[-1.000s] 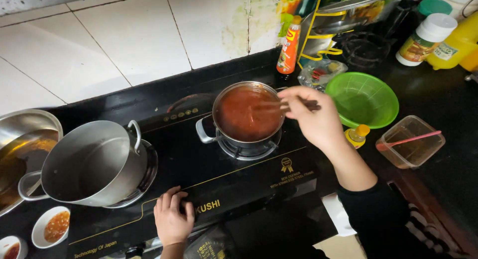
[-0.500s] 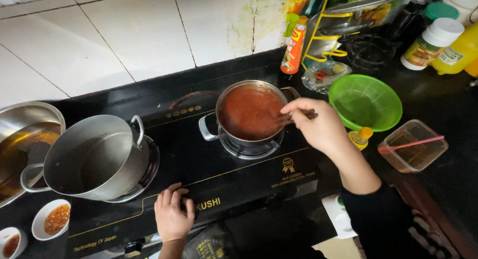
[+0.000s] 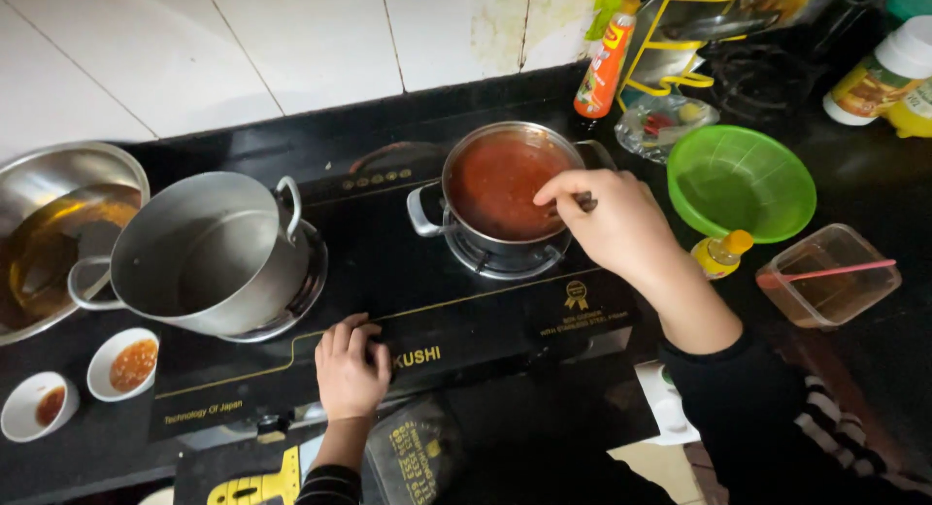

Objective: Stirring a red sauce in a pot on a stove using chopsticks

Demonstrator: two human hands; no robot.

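My left hand (image 3: 350, 367) lies flat on the front edge of the black stove (image 3: 388, 272), fingers loosely spread, gripping nothing. To its left, at the near corner of the counter, stand 2 small white dipping bowls (image 3: 85, 384) with orange-red sauce in them.

My right hand (image 3: 614, 223) reaches over the right burner, fingers pinched around the handle of a utensil (image 3: 575, 206) whose far end dips into the small steel pot of red sauce (image 3: 505, 186); I cannot tell what kind of utensil it is. That pot sits on the right burner, its rim just under my fingertips.

On the left burner sits a large empty aluminium pot (image 3: 209, 252), and beside it, off the stove, a steel bowl holding amber liquid (image 3: 53, 233).

Right of my wrist are a small yellow-capped bottle (image 3: 720, 253), a clear plastic tub with a pink stick across it (image 3: 828, 275), and a green plastic bowl (image 3: 743, 180). Farther back, against the white tiled wall (image 3: 291, 39), an orange sauce bottle (image 3: 606, 58) stands upright.
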